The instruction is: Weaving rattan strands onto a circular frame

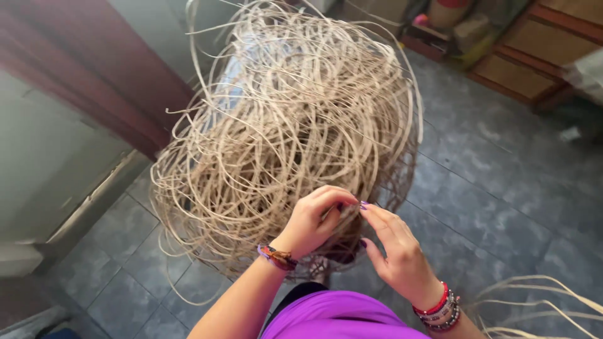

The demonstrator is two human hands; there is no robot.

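Grey tiled floor (502, 207) underfoot. Large tangled mass of pale rattan strands (289, 125) occupies frame centre, loops spilling outward. Wooden furniture (534, 56) at upper right, well apart. Loose strands (540, 307) at lower right. Left hand (312, 221) curled, fingers closed on strands at tangle's lower edge. Right hand (392, 251) alongside, thumb and fingertips pinching same spot.

Ahead of me the tangle of cane strands (282, 125) fills the middle, its stray loops blocking any straight reach past my left hand (311, 221) and right hand (396, 251), both at its near edge. To the left a wall (44, 163) closes in. I see open tiled floor (502, 201) on the right, with loose strands (540, 304) at the lower corner.
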